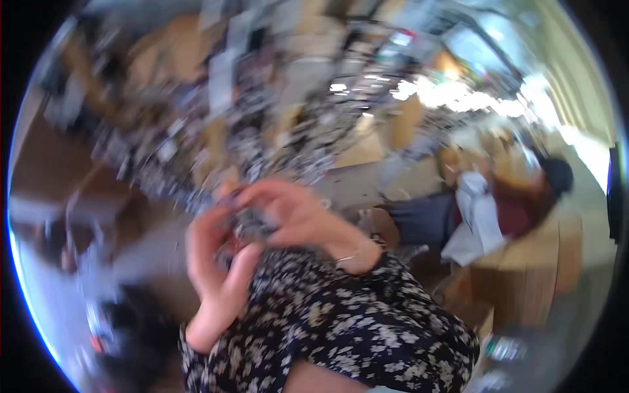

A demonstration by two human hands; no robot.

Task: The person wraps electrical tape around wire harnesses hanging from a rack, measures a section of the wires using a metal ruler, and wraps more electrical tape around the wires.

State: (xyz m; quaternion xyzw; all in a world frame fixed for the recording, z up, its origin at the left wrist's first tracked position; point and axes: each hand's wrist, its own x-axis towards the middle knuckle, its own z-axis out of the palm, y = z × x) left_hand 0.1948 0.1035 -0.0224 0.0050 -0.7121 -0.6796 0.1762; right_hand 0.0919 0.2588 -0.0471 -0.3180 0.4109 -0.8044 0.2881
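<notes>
Both of my hands are raised in front of my body, over dark floral clothing [327, 308]. My left hand [213, 262] curves upward, its thumb and fingers bent into a ring. From the right, my right hand [295, 213] reaches across, with its fingertips meeting those of the left. A small grey, metallic-looking piece [254, 224] shows between the two hands. Blur hides its kind, and which fingers grip it is unclear. Just beyond the fingertips lies a wide heap of small grey parts [249, 147], smeared by motion.
Another person in a dark red top [517, 209] and dark cap is at the right, beside the heap. Cardboard boxes [511, 295] stand at the lower right. A large brown box [65, 150] is on the left. Bright glare [452, 95] covers the far right.
</notes>
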